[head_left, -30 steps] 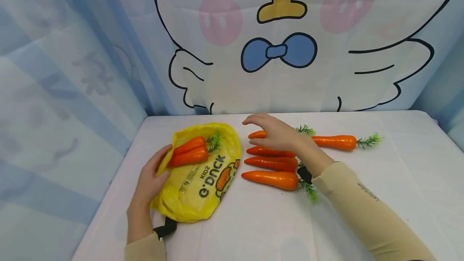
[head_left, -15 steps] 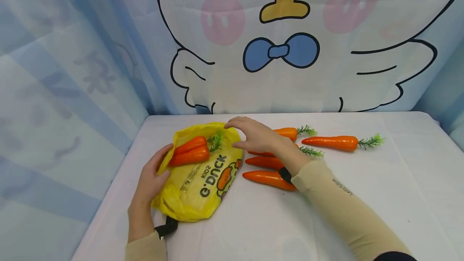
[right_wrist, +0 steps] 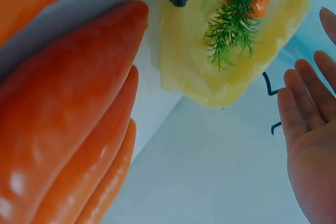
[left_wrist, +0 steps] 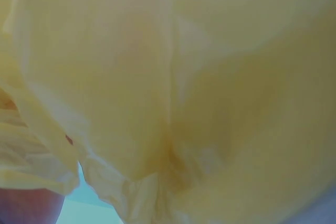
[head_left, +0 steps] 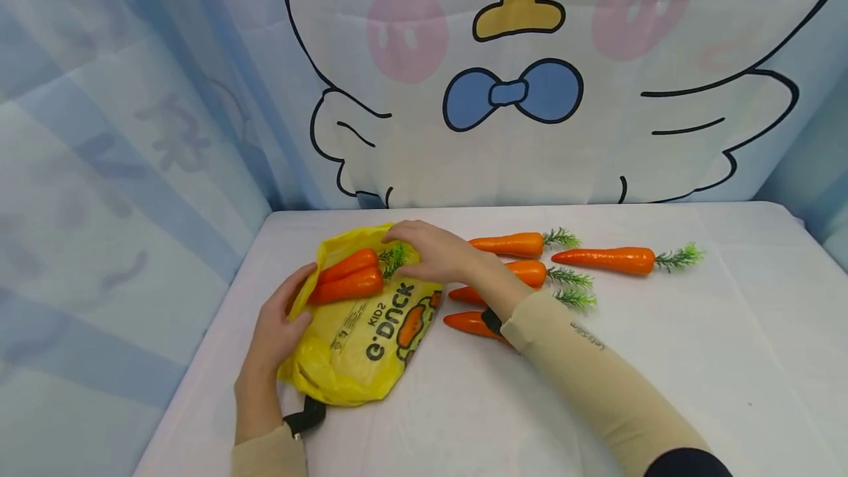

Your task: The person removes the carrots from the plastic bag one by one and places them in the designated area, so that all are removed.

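A yellow plastic bag (head_left: 358, 359) with dark lettering and a cartoon print lies on the table. My left hand (head_left: 274, 326) holds its left edge, thumb on the near side; in the left wrist view, yellow bag film (left_wrist: 220, 103) covers nearly everything. Two orange carrots (head_left: 347, 287) with green tops lie side by side on the bag, their left ends behind its lifted edge. Over the bag's right part is my right hand (head_left: 440, 252), fingers toward the carrots' greens; the right wrist view shows its palm (right_wrist: 317, 156) bare, fingers extended, holding nothing.
Several more carrots lie right of the bag, partly hidden by my right forearm: one at the back (head_left: 513, 244), others below it. A separate carrot (head_left: 612, 260) lies farther right. Behind the white table (head_left: 662, 359) hangs a curtain (head_left: 530, 160) with a cartoon face.
My right hand has moved left from above the row of carrots to over the bag, near the greens. The left hand and the bag stay nearly in place.
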The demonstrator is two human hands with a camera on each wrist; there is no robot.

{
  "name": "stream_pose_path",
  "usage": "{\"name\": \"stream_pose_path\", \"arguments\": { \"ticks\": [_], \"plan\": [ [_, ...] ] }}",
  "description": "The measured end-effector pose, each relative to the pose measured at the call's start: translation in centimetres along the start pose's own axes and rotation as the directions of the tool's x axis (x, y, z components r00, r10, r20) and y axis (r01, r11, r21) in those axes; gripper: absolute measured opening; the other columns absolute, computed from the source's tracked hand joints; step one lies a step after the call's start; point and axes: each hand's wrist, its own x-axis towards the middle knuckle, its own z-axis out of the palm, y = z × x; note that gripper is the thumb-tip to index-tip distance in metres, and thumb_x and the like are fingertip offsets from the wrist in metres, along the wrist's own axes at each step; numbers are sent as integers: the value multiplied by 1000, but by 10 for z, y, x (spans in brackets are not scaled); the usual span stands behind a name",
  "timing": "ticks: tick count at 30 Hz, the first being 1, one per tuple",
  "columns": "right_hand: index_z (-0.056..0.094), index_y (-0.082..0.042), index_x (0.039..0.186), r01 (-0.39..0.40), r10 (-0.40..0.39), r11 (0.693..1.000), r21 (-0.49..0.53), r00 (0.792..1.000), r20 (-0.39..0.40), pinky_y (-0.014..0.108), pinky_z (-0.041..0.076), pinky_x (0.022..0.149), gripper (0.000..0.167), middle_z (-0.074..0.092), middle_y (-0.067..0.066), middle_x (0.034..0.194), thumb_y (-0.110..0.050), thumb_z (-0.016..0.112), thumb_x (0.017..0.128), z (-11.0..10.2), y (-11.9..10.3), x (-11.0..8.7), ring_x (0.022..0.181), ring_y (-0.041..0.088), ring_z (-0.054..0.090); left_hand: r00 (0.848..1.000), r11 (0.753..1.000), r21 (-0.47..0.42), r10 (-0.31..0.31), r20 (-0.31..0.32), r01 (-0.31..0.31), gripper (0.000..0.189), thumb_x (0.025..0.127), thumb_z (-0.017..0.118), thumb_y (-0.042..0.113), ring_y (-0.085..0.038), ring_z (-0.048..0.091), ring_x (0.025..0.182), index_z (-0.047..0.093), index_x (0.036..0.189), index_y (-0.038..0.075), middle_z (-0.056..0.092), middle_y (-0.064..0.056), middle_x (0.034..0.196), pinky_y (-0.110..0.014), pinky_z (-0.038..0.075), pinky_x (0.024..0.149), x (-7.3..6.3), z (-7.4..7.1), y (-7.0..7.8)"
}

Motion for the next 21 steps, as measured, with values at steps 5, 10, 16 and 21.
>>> {"name": "stream_pose_path", "arguments": {
  "ticks": [5,10,16,21],
  "plan": [
    [57,-10,142,21,-21,1000,-3,1000,17,38,32,116,53,50,4,148,-22,74,93,7,-4,7,140,21,40,1000,1000,5,5,-6,-5,74,85,49,-10,-30,30,147,42,155,16,37,-7,159,-56,26,117,0,1,-1],
    [55,-8,144,46,-45,999,-16,998,36,38,29,117,55,49,6,150,-21,73,94,13,-8,12,142,23,38,1000,1000,8,24,-12,-24,74,85,50,-10,-30,31,146,42,154,15,38,-7,159,-56,27,116,0,1,-3],
    [54,-11,145,52,-51,998,-26,997,55,37,30,117,54,48,5,150,-24,71,95,20,-12,20,140,21,40,1000,1000,-4,25,-9,-25,74,85,51,-10,-28,31,147,42,154,16,38,-6,159,-55,26,117,0,0,-2],
    [54,-12,145,48,-44,997,-56,997,63,35,31,116,54,48,4,150,-25,70,95,25,-17,28,139,20,41,1000,1000,-11,21,-5,-21,73,85,50,-10,-29,30,147,42,154,15,38,-7,159,-55,25,117,0,-1,-2]
  ]
}}
